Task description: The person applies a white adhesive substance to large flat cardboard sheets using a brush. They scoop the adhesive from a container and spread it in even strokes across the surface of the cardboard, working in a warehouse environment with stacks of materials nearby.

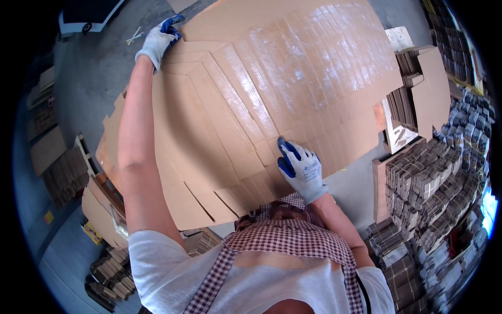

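Observation:
Large flat brown cardboard sheets (334, 120) lie overlapped in a stack in front of me, with shiny clear tape strips across the upper right. At the far left edge, my left hand (158, 43), in a white glove with blue palm coating, has its fingers curled on the rim of a cardboard sheet (204, 31). My right hand (304, 170), gloved alike, rests on the near middle of the stack beside the corner of an inner layer. Its blue fingertips are bent and apart, with nothing visible between them. My left arm is stretched out over the layers; the right one is bent close in.
Bundled cardboard pieces (418, 172) are piled on the right, behind a wooden board edge (380, 191). Upright cardboard (431, 89) stands farther back there. More flat cardboard stacks (63, 175) lie at the left. A white-edged machine (86, 21) is at the far left.

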Demonstrator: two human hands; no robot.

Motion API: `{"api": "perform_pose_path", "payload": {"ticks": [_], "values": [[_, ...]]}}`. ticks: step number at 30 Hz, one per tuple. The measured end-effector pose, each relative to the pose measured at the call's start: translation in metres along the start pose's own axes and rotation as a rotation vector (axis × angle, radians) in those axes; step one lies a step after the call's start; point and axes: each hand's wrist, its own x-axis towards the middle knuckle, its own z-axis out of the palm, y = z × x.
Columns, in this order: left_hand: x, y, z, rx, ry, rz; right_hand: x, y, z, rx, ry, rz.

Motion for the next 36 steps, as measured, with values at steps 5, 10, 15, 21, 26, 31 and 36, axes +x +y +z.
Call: {"api": "perform_pose_path", "payload": {"ticks": [5, 10, 15, 21, 26, 31, 36], "values": [[-0.01, 0.015, 0.008, -0.035, 0.011, -0.03, -0.004, 0.003, 0.01, 0.0, 0.074, 0.014], [-0.004, 0.008, 0.002, -0.011, 0.023, -0.028, -0.004, 0.004, 0.012, 0.034, 0.11, 0.025], [-0.004, 0.01, 0.005, -0.051, 0.018, -0.028, -0.004, 0.004, 0.014, 0.027, 0.116, 0.019], [0.004, 0.003, 0.007, 0.055, 0.051, 0.032, -0.005, 0.004, 0.014, 0.056, 0.103, 0.034], [0.007, -0.005, 0.009, 0.032, 0.071, 0.033, -0.006, 0.005, 0.019, 0.037, 0.124, 0.035], [-0.002, 0.011, 0.013, 0.113, 0.112, 0.032, -0.006, 0.005, 0.019, 0.045, 0.136, 0.063], [0.007, -0.001, 0.014, 0.161, 0.089, 0.037, -0.007, 0.009, 0.023, -0.014, 0.177, 0.017]]}}
